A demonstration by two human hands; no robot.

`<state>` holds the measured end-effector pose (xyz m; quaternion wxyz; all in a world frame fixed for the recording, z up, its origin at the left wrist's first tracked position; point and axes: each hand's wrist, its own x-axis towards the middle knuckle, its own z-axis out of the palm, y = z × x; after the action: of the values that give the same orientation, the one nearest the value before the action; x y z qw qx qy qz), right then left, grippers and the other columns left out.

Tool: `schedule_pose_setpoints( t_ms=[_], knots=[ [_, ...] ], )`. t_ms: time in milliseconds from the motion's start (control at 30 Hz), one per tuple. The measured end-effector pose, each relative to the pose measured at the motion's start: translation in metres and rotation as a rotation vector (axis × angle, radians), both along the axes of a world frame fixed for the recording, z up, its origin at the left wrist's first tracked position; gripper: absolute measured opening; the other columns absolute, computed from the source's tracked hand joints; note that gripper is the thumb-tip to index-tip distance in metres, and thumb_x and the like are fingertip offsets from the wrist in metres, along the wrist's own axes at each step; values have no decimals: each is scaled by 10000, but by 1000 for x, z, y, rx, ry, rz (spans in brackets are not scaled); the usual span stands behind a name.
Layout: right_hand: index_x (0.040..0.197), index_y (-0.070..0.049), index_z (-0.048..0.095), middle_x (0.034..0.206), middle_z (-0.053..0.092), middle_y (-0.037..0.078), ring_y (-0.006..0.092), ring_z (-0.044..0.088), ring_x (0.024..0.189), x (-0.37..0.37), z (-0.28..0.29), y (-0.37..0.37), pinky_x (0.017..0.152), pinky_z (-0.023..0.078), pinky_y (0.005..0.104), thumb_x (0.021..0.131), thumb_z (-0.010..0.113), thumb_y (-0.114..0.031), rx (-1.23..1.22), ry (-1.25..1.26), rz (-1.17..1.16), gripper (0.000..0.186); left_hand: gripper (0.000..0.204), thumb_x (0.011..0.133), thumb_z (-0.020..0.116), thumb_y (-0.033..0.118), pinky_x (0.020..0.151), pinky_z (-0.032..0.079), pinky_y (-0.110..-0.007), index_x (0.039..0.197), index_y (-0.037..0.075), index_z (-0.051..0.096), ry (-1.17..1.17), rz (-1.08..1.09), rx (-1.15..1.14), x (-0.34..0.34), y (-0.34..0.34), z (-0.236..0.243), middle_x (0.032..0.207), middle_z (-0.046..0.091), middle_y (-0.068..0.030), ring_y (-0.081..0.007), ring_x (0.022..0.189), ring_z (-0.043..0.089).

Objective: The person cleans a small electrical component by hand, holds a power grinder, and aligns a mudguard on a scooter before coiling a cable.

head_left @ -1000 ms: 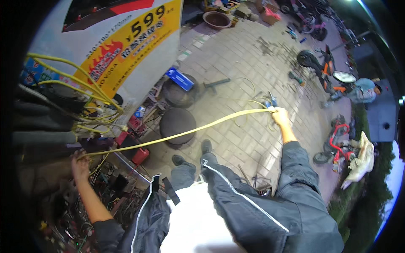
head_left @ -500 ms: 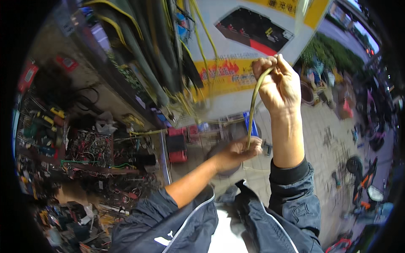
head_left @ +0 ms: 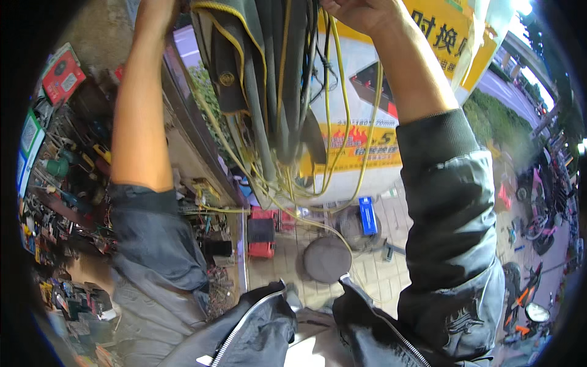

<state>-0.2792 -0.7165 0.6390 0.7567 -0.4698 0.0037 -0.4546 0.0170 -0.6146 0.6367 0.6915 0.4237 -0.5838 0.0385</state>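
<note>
Both my arms reach up to the top edge of the picture. Only the wrist end of my left hand [head_left: 158, 6] shows, left of a hanging bundle of dark grey cloth with yellow edging [head_left: 235, 73]; its fingers are out of the picture. My right hand [head_left: 362, 11] is partly cut off, right of the bundle, with its visible fingers curled closed beside the hanging yellow cables. What they hold is not visible. A yellow cable [head_left: 342, 98] hangs in loops below the right hand, in front of a printed white and yellow board [head_left: 379, 137]. Thin black cords [head_left: 321, 92] hang among them.
Below are a round dark stool [head_left: 328, 260], a blue box [head_left: 367, 215] and a red and black case [head_left: 262, 232] on paving. Tools and parts crowd the left side. Hedge, road and an orange and black two-wheeler [head_left: 524, 300] lie right.
Both hands have risen from the middle to the top edge, the left one also moving left. The cable stretched between them earlier now hangs in loops beside the cloth bundle.
</note>
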Motion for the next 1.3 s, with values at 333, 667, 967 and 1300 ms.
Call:
schedule_pose_setpoints(
  t_ms=[333, 667, 967, 1300],
  knots=[
    [1030, -93, 606, 763, 576, 3, 134, 530, 645, -155, -345, 171, 616, 443, 312, 949, 609, -374, 484, 179, -460, 293, 502, 926, 626, 146, 971, 426, -339, 1390, 24, 477, 625, -177, 715, -45, -15, -282, 1252, 599, -95, -205, 1119, 563],
    [1336, -49, 500, 1312, 548, 182, 352, 487, 1263, -102, -529, 313, 1054, 359, 474, 612, 825, -286, -225, 1281, -948, 828, 426, 1040, 463, 347, 985, 440, -398, 1333, 41, 506, 837, -686, 1378, -198, 161, -484, 1223, 627, -99, -238, 1171, 571],
    [780, -190, 696, 759, 664, 42, 305, 590, 879, -390, -581, 431, 857, 377, 538, 745, 660, -159, 483, 1728, -1628, 59, 512, 1071, 322, 311, 1129, 402, -436, 1374, -89, 427, 943, -1529, 1043, -116, 43, -426, 1422, 490, -196, -317, 1331, 463],
    [863, -39, 545, 732, 638, 191, 434, 626, 727, -596, -458, 513, 639, 482, 504, 843, 649, -181, 645, 1411, -1894, 177, 972, 837, 633, 640, 994, 362, -704, 1546, 151, 181, 1118, -617, 1825, -493, 199, -452, 1572, 177, -257, -452, 1421, 248]
  ],
)
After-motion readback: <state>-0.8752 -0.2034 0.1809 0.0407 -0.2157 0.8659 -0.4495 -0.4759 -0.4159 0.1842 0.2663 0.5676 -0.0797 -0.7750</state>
